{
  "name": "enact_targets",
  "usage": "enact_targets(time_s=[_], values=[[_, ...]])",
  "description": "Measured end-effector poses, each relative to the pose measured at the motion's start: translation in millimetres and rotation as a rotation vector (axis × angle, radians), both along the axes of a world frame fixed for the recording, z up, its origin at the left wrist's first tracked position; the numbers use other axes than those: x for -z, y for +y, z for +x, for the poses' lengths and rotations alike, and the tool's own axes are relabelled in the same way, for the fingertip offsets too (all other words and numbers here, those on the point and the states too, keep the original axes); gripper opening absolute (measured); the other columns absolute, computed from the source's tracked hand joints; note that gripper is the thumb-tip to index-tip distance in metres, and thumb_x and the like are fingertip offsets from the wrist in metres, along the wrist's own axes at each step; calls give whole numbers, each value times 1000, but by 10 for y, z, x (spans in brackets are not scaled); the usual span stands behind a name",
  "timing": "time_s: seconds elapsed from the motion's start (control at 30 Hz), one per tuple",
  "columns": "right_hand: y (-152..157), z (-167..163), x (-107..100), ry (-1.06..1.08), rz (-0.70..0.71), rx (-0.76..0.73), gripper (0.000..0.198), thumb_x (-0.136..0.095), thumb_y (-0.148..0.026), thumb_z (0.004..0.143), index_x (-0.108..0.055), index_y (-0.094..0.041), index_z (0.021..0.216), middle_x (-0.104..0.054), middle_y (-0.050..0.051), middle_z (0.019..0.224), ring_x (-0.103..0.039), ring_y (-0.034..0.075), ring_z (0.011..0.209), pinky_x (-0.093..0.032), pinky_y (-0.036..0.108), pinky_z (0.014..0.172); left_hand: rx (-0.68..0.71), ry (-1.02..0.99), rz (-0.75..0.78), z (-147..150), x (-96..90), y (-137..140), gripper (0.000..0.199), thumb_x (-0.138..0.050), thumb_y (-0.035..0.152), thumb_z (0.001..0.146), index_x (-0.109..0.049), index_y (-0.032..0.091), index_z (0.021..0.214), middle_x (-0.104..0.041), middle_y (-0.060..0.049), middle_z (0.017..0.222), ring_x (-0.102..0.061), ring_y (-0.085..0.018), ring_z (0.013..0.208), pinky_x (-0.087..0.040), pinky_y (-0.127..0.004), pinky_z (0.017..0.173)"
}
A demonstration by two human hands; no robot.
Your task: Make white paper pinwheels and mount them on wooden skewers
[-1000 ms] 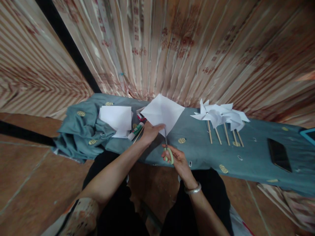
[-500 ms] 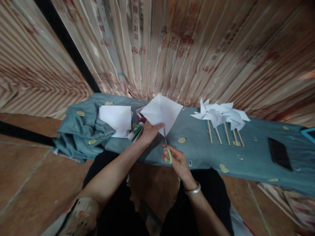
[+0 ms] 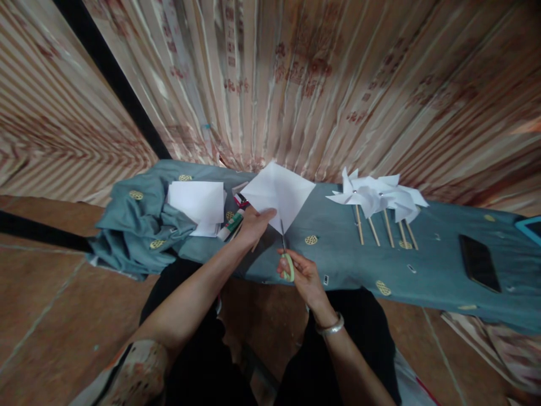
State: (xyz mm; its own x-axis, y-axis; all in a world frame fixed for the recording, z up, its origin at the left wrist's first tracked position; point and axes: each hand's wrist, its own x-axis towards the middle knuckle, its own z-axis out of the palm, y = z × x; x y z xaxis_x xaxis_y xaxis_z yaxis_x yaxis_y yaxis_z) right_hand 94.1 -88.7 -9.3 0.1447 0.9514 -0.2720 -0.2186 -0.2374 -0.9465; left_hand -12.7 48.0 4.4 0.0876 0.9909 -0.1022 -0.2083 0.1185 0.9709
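A square sheet of white paper (image 3: 281, 189), turned like a diamond, is pinched at its lower left edge by my left hand (image 3: 257, 225), thumb on top. My right hand (image 3: 305, 273) has its fingers through the green handles of a pair of scissors (image 3: 288, 267). The blades reach into the paper's near corner. Left of my left hand lie a glue stick (image 3: 231, 224) and a stack of white paper (image 3: 198, 203). A thin wooden stick (image 3: 256, 243) shows partly under the left hand.
White paper pinwheels (image 3: 380, 194) on wooden sticks lie to the right on the green patterned cloth (image 3: 346, 265). Farther right are a dark phone (image 3: 479, 263) and a blue-edged object (image 3: 528, 230). A striped curtain (image 3: 270, 84) hangs behind. Bunched cloth (image 3: 131, 225) is at the left.
My left thumb has shifted slightly left along the paper, away from the blades. The scissors stay at the near corner, and the view has moved slightly.
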Motion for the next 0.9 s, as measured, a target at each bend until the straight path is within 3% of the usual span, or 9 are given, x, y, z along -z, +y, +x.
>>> enact_targets(time_s=[0.4,0.63,0.9], values=[[-5,62,-9,-43,24,3,48,-81,-53,66,-75,-20,99,-65,-1,64,-55,10,55,-50,24,56,114,-93,6,36,24,-59,19,-74,23,59,-68,15,75,-70,-2,73,-61,-17,65,-49,-29,67],[1,40,-5,-14,-3,16,49,-84,-54,61,-75,-20,96,-65,-1,64,-57,11,57,-51,26,58,119,-89,4,31,60,-50,23,-75,26,58,-69,15,77,-72,-4,78,-64,-19,71,-51,-32,73],[11,44,-22,-47,16,29,48,-81,-58,62,-76,-20,91,-65,-1,61,-55,10,54,-50,24,55,145,-88,-8,47,21,-82,21,-75,24,57,-68,16,75,-70,-3,76,-63,-19,70,-50,-29,68]])
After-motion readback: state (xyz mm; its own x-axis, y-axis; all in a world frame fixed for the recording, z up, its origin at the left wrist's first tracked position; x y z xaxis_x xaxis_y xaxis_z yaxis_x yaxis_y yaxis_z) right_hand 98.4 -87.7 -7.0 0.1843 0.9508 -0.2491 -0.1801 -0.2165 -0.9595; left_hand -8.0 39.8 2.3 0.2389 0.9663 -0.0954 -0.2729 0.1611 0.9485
